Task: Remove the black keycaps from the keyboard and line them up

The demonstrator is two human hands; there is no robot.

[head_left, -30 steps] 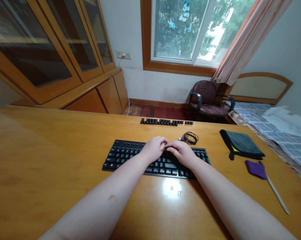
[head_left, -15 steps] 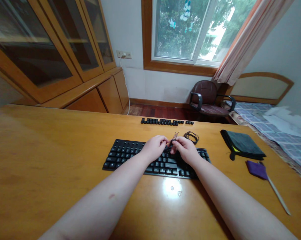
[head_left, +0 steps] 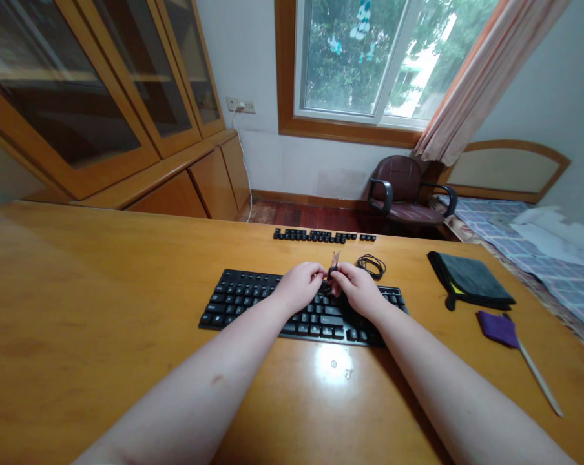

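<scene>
Left hand point(head_left: 299, 286) and right hand point(head_left: 360, 289) pinch a tool point(head_left: 335, 259) over the keyboard point(head_left: 243, 297); it looks light, stiff, best gripped low with fingertips.

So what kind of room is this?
Probably a bedroom that doubles as a study at home: a bed with a checked cover sits at the right, a black keyboard lies on a big wooden desk, and glass-door cabinets line the left wall.

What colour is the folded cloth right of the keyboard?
The cloth is dark grey with a yellow bit; the head view shows it.
</scene>
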